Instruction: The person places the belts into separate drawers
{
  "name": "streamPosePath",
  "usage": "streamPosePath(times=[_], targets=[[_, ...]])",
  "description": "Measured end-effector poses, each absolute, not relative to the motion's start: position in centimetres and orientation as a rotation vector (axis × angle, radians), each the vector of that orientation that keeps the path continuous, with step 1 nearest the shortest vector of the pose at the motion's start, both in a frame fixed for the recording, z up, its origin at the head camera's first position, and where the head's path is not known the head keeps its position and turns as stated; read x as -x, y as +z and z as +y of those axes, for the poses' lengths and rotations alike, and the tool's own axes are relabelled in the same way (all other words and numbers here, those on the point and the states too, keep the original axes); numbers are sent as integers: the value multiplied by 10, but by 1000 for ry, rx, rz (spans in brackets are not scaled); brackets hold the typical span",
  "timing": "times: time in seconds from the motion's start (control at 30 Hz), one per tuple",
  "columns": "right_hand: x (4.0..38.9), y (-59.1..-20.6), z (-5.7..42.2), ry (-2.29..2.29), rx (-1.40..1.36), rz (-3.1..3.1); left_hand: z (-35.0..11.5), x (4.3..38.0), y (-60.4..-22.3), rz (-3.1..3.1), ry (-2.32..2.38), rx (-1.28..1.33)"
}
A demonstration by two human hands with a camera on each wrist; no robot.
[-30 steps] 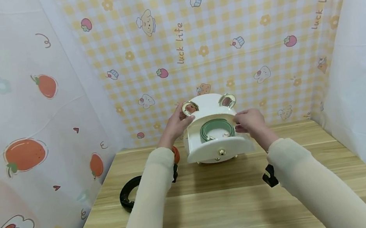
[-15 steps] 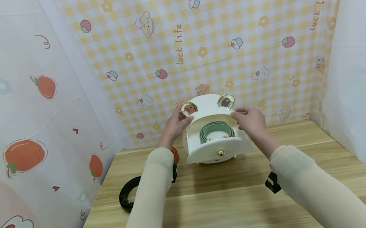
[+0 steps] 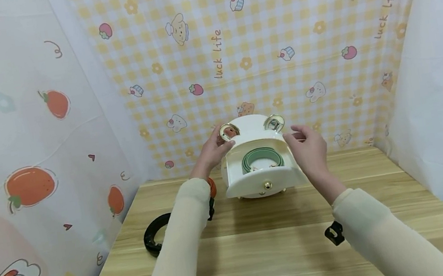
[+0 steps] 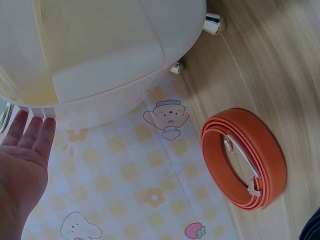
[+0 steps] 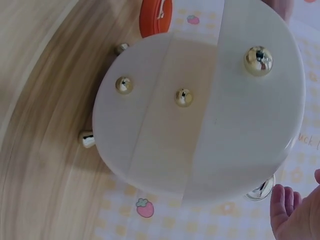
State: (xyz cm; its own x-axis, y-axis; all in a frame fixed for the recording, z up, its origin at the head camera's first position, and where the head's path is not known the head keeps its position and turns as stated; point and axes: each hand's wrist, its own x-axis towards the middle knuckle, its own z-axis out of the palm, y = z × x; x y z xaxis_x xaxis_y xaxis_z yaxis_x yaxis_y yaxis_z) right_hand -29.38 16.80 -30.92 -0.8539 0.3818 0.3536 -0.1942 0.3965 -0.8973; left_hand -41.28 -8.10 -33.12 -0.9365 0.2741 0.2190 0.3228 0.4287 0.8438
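Note:
A white cabinet [image 3: 252, 127] with two gold ring-shaped ears stands on the table. Its top drawer [image 3: 250, 184] is pulled out, and inside it lies a coiled green belt [image 3: 247, 163]. My left hand [image 3: 209, 155] rests against the cabinet's left side by the ear; the left wrist view shows straight fingers [image 4: 44, 135] touching the shell. Beside the right ear [image 5: 262, 190], my right hand [image 3: 310, 147] has loosely bent fingers with nothing in them. In the head view its fingertips are close to the cabinet's edge; whether they touch cannot be told.
A coiled orange belt [image 4: 272, 160] lies on the table left of the cabinet, mostly behind my left arm in the head view. A black coil [image 3: 150, 244] sits nearer, partly covered by that sleeve. Patterned cloth [image 3: 240, 35] hangs behind the table [image 3: 273, 254].
My right hand has drawn slightly back and to the right from the cabinet's edge, its fingers loosening. The left hand, the drawer and the green belt stay put.

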Motion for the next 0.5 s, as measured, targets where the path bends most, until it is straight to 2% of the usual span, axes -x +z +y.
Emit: streamPosePath(times=[0.5], targets=[[264,-322,149,1499,69,-1887,-81,412,-332,-2607,-1597,541]])
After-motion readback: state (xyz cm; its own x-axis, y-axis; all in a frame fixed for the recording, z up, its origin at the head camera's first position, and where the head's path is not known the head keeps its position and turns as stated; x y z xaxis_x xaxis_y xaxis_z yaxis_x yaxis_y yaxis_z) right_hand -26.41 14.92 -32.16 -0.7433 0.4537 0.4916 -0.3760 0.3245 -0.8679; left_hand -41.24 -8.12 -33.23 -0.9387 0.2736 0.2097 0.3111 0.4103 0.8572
